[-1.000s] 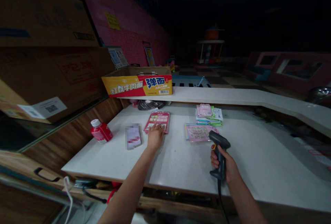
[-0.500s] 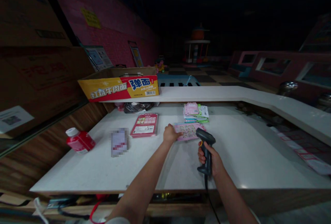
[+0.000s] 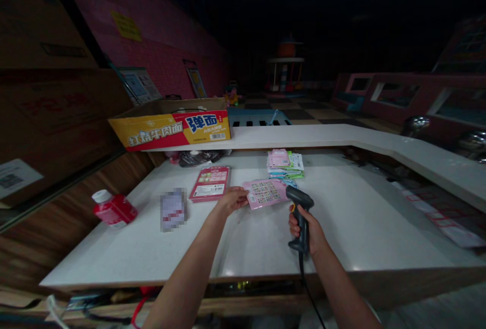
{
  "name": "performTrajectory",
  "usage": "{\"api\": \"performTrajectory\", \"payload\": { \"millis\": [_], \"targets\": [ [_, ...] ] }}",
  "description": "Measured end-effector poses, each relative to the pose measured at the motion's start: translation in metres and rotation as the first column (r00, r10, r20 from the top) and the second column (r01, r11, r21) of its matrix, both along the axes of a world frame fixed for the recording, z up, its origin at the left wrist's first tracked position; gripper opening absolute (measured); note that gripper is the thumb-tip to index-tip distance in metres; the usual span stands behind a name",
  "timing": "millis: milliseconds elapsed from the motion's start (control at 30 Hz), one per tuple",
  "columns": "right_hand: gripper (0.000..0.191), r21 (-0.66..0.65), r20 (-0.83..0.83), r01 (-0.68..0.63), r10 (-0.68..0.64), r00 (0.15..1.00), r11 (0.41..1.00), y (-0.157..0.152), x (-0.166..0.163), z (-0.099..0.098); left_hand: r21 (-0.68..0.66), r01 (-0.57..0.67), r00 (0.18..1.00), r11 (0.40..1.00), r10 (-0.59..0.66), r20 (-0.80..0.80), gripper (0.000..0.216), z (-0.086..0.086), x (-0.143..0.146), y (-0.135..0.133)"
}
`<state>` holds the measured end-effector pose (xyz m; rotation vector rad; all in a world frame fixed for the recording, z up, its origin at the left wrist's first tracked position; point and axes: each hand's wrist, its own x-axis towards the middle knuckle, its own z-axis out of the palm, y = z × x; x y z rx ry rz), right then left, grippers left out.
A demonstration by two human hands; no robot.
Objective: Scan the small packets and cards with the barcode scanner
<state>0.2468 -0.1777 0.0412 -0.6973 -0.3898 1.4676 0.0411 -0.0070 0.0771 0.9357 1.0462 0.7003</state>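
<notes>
My left hand (image 3: 232, 199) pinches the left edge of a pink printed packet (image 3: 266, 192) and holds it just above the white counter (image 3: 360, 217). My right hand (image 3: 309, 230) grips the handle of a dark barcode scanner (image 3: 299, 215), whose head sits right beside the packet's right end; its cable drops off the front edge. A red packet (image 3: 210, 183) lies to the left of my left hand. Behind the pink packet is a small stack of pink and green packets (image 3: 284, 162).
A red bottle with a white cap (image 3: 112, 210) lies at the counter's left, with a blurred card (image 3: 172, 210) beside it. A yellow and red noodle carton (image 3: 174, 125) sits on the raised ledge (image 3: 322, 136). Large cardboard boxes (image 3: 49, 101) stand at the left. Papers (image 3: 440, 217) lie at the right.
My left hand left the red packet, crossed right to the pink packet, gripped its edge and lifted it toward me. The scanner hand moved slightly closer to it.
</notes>
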Motion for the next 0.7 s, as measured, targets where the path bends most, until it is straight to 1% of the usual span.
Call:
{"api": "performTrajectory", "payload": {
  "millis": [67, 100, 133, 200, 267, 333, 400, 500, 600, 667, 700],
  "targets": [
    [0.034, 0.001, -0.004, -0.002, 0.002, 1.0, 1.0, 0.0, 0.0, -0.002, 0.037, 0.033, 0.992, 0.999, -0.038, 0.121, 0.025, -0.001, -0.013, -0.007],
    [0.033, 0.002, -0.003, -0.004, 0.004, 1.0, 1.0, -0.001, 0.001, -0.003, 0.08, 0.015, 0.985, 0.997, -0.028, 0.172, 0.026, -0.002, -0.018, -0.011],
    [0.032, 0.003, 0.0, -0.007, 0.007, 1.0, 1.0, -0.001, 0.001, -0.003, 0.128, -0.031, 0.975, 0.991, 0.002, 0.224, 0.027, -0.005, -0.023, -0.015],
    [0.032, 0.006, 0.009, -0.016, 0.016, 1.0, 1.0, -0.002, 0.0, -0.004, 0.215, -0.181, 0.938, 0.96, 0.102, 0.331, 0.034, -0.012, -0.029, -0.023],
    [0.033, 0.007, 0.023, -0.026, 0.026, 0.999, 1.0, -0.003, 0.0, -0.004, 0.271, -0.341, 0.884, 0.9, 0.209, 0.418, 0.042, -0.02, -0.031, -0.029],
    [0.036, 0.002, 0.047, -0.035, 0.035, 0.998, 0.999, -0.003, -0.001, -0.003, 0.294, -0.462, 0.831, 0.837, 0.294, 0.472, 0.051, -0.028, -0.032, -0.031],
    [0.041, -0.013, 0.091, -0.039, 0.04, 0.995, 0.999, -0.003, -0.003, 0.0, 0.29, -0.535, 0.792, 0.793, 0.352, 0.498, 0.057, -0.034, -0.032, -0.031],
    [0.045, -0.06, 0.23, -0.043, 0.056, 0.972, 0.997, -0.003, -0.012, 0.008, 0.278, -0.584, 0.763, 0.763, 0.399, 0.508, 0.06, -0.04, -0.033, -0.029],
    [0.046, -0.101, 0.428, -0.04, 0.08, 0.9, 0.994, -0.003, -0.032, 0.019, 0.283, -0.623, 0.743, 0.73, 0.438, 0.505, 0.059, -0.043, -0.033, -0.027],
    [0.047, -0.123, 0.54, -0.031, 0.093, 0.837, 0.992, -0.002, -0.049, 0.028, 0.307, -0.633, 0.747, 0.711, 0.456, 0.483, 0.059, -0.045, -0.032, -0.027],
    [0.047, -0.116, 0.575, -0.049, 0.107, 0.811, 0.992, -0.002, -0.058, 0.033, 0.321, -0.632, 0.753, 0.705, 0.461, 0.47, 0.059, -0.046, -0.031, -0.028]
  ]
}}
